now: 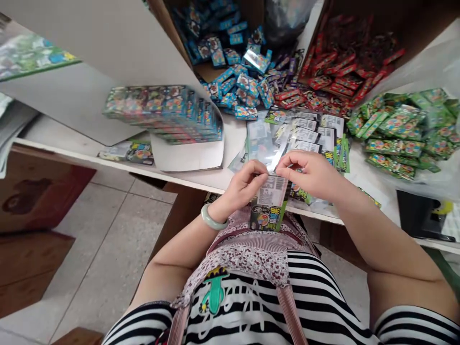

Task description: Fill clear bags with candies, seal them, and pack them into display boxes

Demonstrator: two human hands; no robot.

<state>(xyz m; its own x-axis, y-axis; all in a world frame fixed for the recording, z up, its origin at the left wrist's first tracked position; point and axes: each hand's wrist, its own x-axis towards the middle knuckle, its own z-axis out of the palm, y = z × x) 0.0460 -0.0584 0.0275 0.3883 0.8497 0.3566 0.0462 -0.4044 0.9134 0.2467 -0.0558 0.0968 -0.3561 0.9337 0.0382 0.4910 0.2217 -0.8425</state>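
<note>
Pale green, a bangle circles the left wrist; the forearms come in from both sides, elbows bent, and the hands meet in the middle at the tabletop's near edge. The left hand and right hand each have thumb and fingers closed in a pinch at the top end of a flat packet, which hangs below them in front of the apron. More flat packets overlap on the tabletop just beyond.

At the far middle, a carton holds blue packs, many spilling out. Right of it, another carton contains red packs. Green packs lie heaped with clear plastic at right. At left, a white card box bears tight rows of colourful packs.
</note>
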